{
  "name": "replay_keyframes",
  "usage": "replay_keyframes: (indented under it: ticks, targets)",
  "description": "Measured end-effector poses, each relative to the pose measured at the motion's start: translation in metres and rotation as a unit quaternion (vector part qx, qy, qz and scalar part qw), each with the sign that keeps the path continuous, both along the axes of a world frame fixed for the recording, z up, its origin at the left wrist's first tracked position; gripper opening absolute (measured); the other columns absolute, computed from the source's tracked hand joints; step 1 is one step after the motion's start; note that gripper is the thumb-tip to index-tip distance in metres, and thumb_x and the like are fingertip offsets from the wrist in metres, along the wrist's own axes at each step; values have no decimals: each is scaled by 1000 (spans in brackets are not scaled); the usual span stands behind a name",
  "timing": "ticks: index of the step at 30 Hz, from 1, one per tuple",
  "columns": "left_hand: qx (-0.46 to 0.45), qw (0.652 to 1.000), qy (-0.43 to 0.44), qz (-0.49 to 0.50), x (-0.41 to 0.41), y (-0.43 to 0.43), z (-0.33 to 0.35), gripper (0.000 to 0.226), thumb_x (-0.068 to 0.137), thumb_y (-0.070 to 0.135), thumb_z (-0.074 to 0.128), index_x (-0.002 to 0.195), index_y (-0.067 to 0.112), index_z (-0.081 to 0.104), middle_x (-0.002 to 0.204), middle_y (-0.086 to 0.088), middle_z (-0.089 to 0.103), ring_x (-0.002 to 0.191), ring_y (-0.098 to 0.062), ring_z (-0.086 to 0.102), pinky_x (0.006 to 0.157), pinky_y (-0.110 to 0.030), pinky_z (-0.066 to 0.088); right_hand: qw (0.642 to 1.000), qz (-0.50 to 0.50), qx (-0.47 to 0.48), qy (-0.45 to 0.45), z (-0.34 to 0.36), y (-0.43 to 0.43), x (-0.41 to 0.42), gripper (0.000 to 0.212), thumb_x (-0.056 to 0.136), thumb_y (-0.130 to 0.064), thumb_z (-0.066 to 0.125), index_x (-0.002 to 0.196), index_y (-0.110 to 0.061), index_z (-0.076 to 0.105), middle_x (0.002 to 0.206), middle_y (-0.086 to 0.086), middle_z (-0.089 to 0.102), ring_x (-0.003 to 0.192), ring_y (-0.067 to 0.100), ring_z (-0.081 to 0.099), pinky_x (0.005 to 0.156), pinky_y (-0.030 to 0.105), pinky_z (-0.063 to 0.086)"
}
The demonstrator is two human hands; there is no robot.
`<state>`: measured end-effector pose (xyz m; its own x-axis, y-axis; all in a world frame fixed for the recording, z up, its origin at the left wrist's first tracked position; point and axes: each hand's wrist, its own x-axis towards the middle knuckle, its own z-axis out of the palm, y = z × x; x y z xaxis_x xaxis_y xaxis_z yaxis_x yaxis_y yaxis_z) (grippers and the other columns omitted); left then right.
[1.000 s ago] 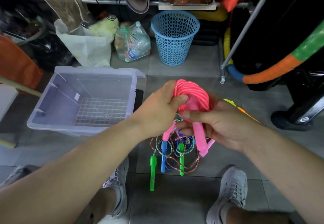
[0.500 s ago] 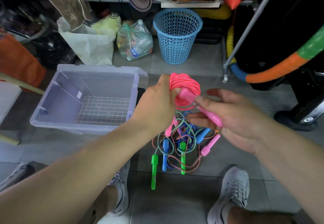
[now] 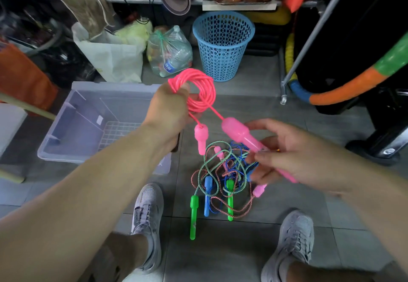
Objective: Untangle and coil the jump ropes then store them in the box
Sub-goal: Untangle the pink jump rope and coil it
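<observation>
A clear plastic box sits open on the tiled floor at the left, nothing visible in it but a wire grid at the bottom. The left forearm reaches diagonally up from the lower left, crossing over the box's near right corner. The left hand is raised above the floor with its back to the camera, fingers curled tight round one side of the coiled pink rope, which stands up as a neat ring of several loops. From the coil's lower edge a short strand drops to a pink handle that hangs free just below the left hand.

Under it, on the floor between the two grey shoes, lies the tangle of green, blue and red-striped ropes with their green, blue and pink handles, well apart from the box.

A second strand slants down and right from the coil to the second pink handle. The right hand, coming in from the right with the palm half turned up, pinches this handle's narrow shaft between thumb and fingertips, the other fingers loosely spread.
</observation>
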<state>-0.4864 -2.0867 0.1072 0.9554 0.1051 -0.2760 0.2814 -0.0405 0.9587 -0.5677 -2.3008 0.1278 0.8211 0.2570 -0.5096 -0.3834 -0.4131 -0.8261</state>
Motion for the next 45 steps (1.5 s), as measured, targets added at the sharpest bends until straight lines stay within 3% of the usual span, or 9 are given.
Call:
replay_keyframes:
  ticks: [4,11,16,19,23,30,35,40,45]
  targets:
    - [7,999,-18,-31,-1,-3,-1,27,107,13,39,96,22,62,89,-11,76,87,-30,74,90,-60,55,930,136,-320,-124,-16,-22,14,50,87,-18,55,111,-60,41,81,-6,71,74,21,70,69,52,59]
    - [-13,991,-35,-126,-7,-8,3,25,108,7,37,105,18,59,78,2,77,72,-15,73,80,-42,60,926,203,-314,-60,-31,-16,9,26,89,-23,57,109,-35,43,93,-10,74,77,7,73,70,36,59]
    - [-32,976,-9,-216,-15,-15,1,22,106,9,42,124,8,55,102,-10,71,87,-26,69,80,-53,60,989,26,-115,-89,-31,1,18,120,54,-77,78,152,-47,16,148,-24,41,132,-2,46,101,31,48]
    - [-43,964,6,-262,-23,-19,3,21,105,9,46,123,12,56,105,-12,70,89,-27,71,76,-52,62,981,-120,92,-125,-34,13,25,87,65,-73,74,138,-35,48,124,-10,68,114,10,67,98,44,53]
    - [-11,956,8,-293,-26,-19,-1,22,103,11,49,122,16,59,98,-1,70,86,-11,70,68,-40,62,971,-174,109,-124,-34,26,22,37,87,-49,59,110,-20,63,102,5,74,89,26,75,79,52,61]
    - [91,931,-63,-348,-22,-15,-4,24,100,18,58,123,14,60,99,6,70,85,5,66,70,-10,50,962,-199,138,-123,-43,24,19,31,95,-44,55,112,-19,63,105,14,72,85,32,76,74,50,61]
    - [130,927,-78,-344,-19,-9,-7,8,95,31,66,103,29,67,87,2,72,80,-13,65,79,-26,50,961,-209,51,-175,-49,10,27,46,83,-75,53,103,-35,65,94,3,72,90,33,72,83,58,57]
    - [150,938,-62,-308,-15,-3,-5,9,93,29,69,98,23,74,65,0,64,63,-13,51,67,-31,43,953,-104,-128,-253,-40,0,27,28,100,-49,44,94,-24,56,83,-2,65,75,1,60,65,8,43]
    - [232,924,-25,-302,-10,3,-11,15,97,10,58,102,18,69,61,11,68,59,-10,68,72,-30,60,938,-39,-211,-273,-36,-3,25,29,100,-46,43,89,-20,48,75,-4,58,75,4,55,63,17,40]
